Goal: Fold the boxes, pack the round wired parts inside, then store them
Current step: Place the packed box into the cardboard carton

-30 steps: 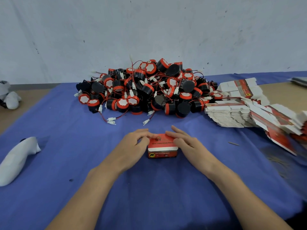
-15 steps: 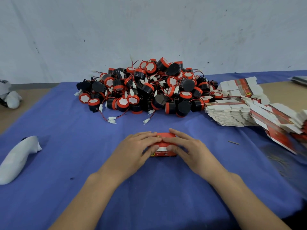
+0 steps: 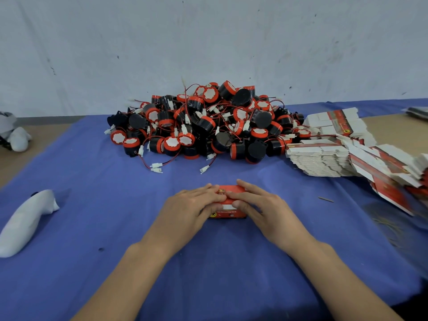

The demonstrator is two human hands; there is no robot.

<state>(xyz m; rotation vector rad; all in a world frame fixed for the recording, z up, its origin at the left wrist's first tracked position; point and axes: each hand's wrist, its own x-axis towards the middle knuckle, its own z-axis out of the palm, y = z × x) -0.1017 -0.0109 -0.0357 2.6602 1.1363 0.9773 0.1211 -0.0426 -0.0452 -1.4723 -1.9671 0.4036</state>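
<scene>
Left hand (image 3: 192,207) & right hand (image 3: 259,205) are covering most of the box (image 3: 229,214), so its top, sides & contents aren't showing. Print on its front is coming out too small to read. Flat boxes (image 3: 324,156) at rt are blurring & running off the edge. White object (image 3: 25,223) at left is getting cut off by the edge, as is a grey-white thing (image 3: 14,135) further back. Parts pile (image 3: 208,126) is hiding its own rear pieces.
</scene>
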